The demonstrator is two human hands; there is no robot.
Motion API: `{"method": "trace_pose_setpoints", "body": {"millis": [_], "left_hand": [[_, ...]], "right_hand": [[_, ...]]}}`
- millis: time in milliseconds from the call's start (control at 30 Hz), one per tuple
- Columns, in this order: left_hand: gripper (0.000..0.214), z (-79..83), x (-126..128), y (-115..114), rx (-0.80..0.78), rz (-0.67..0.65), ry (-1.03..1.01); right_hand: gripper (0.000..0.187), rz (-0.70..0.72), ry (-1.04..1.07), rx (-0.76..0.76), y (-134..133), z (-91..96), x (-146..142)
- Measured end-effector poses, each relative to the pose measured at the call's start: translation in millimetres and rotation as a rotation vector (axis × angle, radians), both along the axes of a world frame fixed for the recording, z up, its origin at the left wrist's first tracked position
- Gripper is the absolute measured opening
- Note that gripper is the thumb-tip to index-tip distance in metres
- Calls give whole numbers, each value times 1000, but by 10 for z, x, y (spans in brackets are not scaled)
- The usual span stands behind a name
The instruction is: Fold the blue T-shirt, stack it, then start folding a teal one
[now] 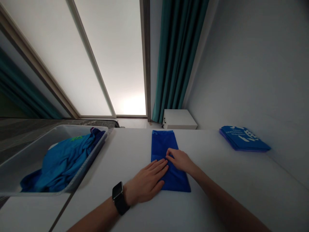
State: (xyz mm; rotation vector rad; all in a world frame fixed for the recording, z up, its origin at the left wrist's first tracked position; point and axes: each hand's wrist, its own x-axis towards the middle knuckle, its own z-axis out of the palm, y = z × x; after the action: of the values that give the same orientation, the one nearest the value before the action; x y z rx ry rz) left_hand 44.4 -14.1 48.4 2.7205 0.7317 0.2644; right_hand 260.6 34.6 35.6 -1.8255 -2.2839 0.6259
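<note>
A blue piece of cloth (164, 141), folded into a long rectangle, lies flat on the white table in front of me. My left hand (151, 180), with a black watch (118, 196) at its wrist, rests palm down across the cloth's left edge, fingers stretched out. Over the middle of the cloth, my right hand (178, 158) has its thumb and index finger curled together in a pinch close to the left fingertips. Whether a bit of cloth is caught in that pinch is too small to tell.
On the left stands a translucent plastic bin (82, 127) with crumpled blue clothes (65, 161) in it. A folded stack of blue fabric (241, 138) with white print lies at the right by the wall. Beyond the white table (125, 151) stands a small white cabinet (180, 118).
</note>
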Motion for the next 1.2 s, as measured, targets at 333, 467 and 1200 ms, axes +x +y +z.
{"method": "trace_pose_setpoints", "body": {"millis": [333,467,1200], "left_hand": [[56,-153,-46,13,44,71,20],[56,-151,-41,20,39,65,12],[36,-158,-197,320,101,446,-221]], "right_hand": [[13,10,113,4,3,46,57],[14,-17,158,6,-4,102,240],[14,-75,52,104,-237,16,247]]}}
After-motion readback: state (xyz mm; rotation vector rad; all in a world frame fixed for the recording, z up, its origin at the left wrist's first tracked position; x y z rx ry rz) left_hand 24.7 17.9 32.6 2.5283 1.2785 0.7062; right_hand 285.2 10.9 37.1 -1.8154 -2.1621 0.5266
